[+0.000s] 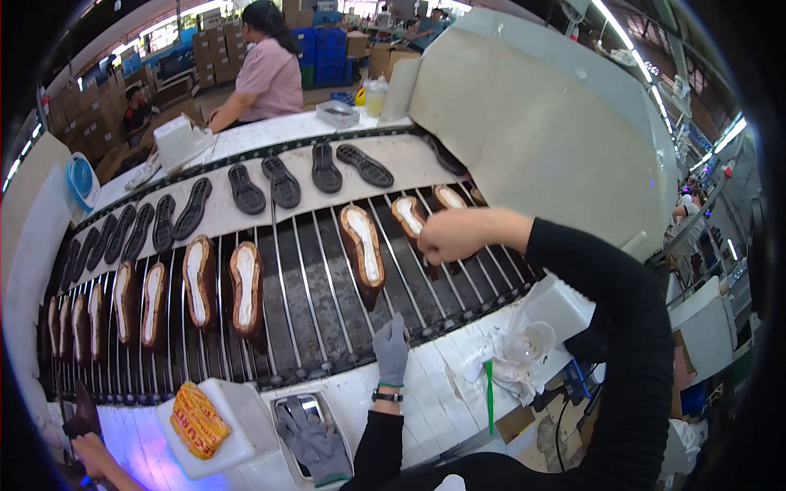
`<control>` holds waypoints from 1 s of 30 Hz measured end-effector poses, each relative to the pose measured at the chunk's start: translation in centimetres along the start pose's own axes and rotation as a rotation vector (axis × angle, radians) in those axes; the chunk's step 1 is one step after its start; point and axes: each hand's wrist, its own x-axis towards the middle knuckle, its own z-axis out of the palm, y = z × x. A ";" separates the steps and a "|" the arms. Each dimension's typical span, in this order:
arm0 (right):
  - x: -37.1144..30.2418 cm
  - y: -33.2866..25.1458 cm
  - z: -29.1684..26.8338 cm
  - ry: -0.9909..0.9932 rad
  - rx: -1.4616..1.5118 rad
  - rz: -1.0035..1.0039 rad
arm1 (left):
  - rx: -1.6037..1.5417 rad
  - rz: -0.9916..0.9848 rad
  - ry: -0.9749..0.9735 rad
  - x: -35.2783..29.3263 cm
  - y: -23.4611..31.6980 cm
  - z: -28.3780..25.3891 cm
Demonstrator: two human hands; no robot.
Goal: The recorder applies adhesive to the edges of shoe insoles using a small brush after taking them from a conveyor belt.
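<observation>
My right hand (460, 236), bare and with curled fingers, is at the edge of a brown shoe upper (407, 215) that lies sole-side up on the metal bars. The fingers are closed, but what is in them is hidden. My left hand (390, 350), in a grey glove, is at the near edge of the rack with its fingers stretched out and nothing visible in them. Just beyond it lies another brown upper (361, 245) with a white bottom. Several similar uppers stand in a row to the left. Black soles (326, 168) line the far strip.
A barred rack (315, 327) runs across the white bench. Near me are a tray (340, 425) with a grey glove (315, 442), a yellow packet (199, 420) and a clear cup (536, 340). At lower left, another person's hand (92, 454) is by a dark brown shoe (83, 412). A beige hood (540, 114) rises at right.
</observation>
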 end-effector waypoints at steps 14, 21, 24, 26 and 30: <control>-2.0 -1.4 12.1 0.034 0.073 0.107 | 0.052 -0.016 0.002 0.0 0.0 0.3; -3.9 -4.5 10.8 0.175 0.319 0.013 | 0.037 -0.018 -0.019 -0.3 0.8 0.1; -5.2 -6.8 12.2 0.210 0.387 0.026 | -0.013 -0.039 -0.027 -0.5 1.2 0.2; -6.1 -8.1 13.1 0.239 0.467 0.026 | -0.032 -0.041 -0.008 -0.5 1.3 0.2; -8.1 -10.7 14.5 0.215 0.635 -0.017 | -0.002 -0.052 -0.012 -0.7 1.6 0.3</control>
